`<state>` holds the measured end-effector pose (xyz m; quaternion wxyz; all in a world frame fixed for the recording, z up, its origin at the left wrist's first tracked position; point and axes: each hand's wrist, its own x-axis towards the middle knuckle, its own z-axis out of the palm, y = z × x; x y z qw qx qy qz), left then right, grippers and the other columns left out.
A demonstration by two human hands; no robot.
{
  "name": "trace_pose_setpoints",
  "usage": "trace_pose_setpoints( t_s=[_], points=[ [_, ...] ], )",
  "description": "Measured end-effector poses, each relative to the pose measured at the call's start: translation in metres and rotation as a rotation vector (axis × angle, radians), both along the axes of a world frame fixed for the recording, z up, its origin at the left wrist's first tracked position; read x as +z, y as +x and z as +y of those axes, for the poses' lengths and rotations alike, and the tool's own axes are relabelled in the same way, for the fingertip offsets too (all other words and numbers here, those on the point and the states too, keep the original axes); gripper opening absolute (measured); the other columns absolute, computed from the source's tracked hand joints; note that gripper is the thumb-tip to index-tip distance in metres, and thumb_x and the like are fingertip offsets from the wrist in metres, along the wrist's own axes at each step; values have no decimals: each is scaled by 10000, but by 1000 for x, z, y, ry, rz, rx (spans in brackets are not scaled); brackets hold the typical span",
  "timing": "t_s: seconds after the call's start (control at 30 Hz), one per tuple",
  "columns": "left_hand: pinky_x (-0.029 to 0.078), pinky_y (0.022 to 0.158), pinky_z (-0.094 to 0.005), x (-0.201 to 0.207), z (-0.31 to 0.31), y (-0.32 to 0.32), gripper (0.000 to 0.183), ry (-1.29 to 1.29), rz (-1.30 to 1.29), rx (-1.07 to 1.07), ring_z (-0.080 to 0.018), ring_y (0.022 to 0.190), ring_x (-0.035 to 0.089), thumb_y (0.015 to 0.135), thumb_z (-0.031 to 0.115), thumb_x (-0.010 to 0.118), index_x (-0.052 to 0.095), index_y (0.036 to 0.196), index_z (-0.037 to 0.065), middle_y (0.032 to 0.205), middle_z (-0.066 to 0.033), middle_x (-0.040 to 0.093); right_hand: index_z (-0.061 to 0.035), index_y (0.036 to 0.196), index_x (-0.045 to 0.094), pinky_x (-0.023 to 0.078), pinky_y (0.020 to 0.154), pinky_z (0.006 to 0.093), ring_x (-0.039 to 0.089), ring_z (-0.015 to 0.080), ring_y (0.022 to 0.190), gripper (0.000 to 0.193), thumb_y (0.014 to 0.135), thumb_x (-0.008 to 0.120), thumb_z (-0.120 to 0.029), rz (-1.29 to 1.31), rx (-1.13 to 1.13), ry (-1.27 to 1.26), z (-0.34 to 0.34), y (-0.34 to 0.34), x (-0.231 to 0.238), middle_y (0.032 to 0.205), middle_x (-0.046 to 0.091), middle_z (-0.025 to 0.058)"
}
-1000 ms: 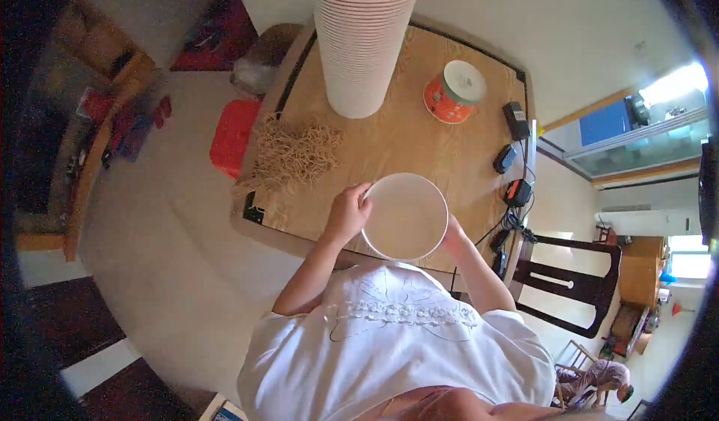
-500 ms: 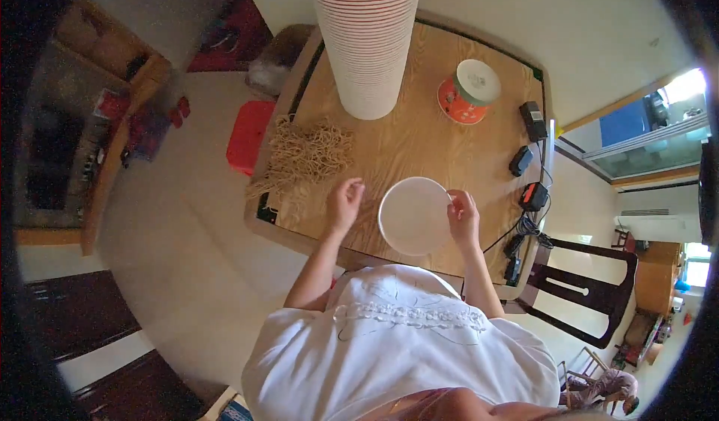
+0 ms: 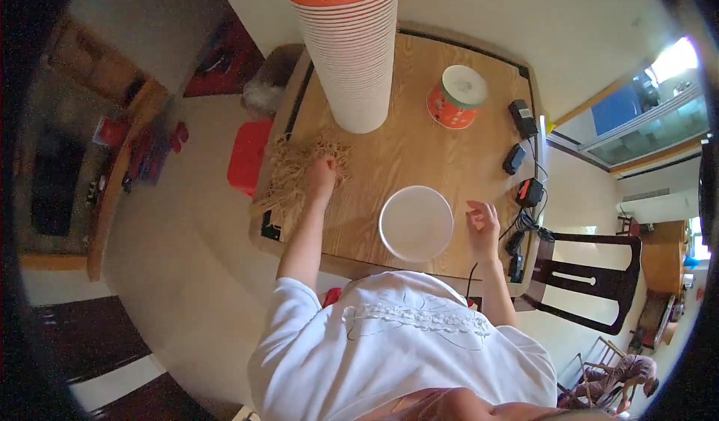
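Observation:
A heap of tan, crinkled, stringy strands (image 3: 288,174) lies on the left of the wooden table, and my left hand (image 3: 322,175) reaches over its near right part. Its fingers are pinched together at the strands; exactly how many they hold is hidden. In front of my body a round white paper bucket (image 3: 416,224) stands with its open mouth facing up. My right hand (image 3: 483,228) is just to the right of the bucket, apart from it, with fingers loosely spread and nothing in them.
A tall stack of nested white paper buckets (image 3: 348,62) with an orange outer one rises at the back. Behind to the right stands an orange bucket (image 3: 451,107) with a white lid. Black adapters and cables (image 3: 529,193) line the right edge, beside a dark chair (image 3: 580,279).
My left hand has moved forward and left from beside the bucket onto the strands. My right hand has let go of the bucket's rim and drawn off to the right.

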<state>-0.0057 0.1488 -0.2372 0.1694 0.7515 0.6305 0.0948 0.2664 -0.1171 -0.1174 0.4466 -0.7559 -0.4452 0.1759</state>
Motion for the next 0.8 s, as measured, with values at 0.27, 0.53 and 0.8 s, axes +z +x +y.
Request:
trace_pose_setpoints(
  t_s=[0.27, 0.53, 0.8],
  points=[
    [470, 769, -302, 212, 33, -35, 145, 115, -1156, -59, -169, 825, 607, 872, 158, 555, 540, 933, 27, 898, -106, 638, -46, 953, 587, 465, 666, 292, 563, 219, 746, 204, 776, 545, 49, -164, 124, 52, -7, 9, 38, 874, 549, 98],
    [495, 724, -304, 421, 4, -70, 163, 569, -1371, -158, -194, 777, 615, 863, 151, 563, 539, 946, 13, 882, -141, 634, -50, 935, 586, 481, 701, 331, 584, 256, 801, 175, 785, 545, 30, -179, 263, 121, -2, 19, 71, 887, 571, 100],
    [420, 611, -207, 369, -100, -14, 116, 623, -802, -57, -51, 680, 511, 834, 192, 620, 589, 855, 82, 758, 36, 571, -53, 915, 603, 460, 656, 301, 558, 207, 750, 175, 755, 589, 15, 66, 251, 153, -5, 30, -10, 822, 546, 93]
  ],
)
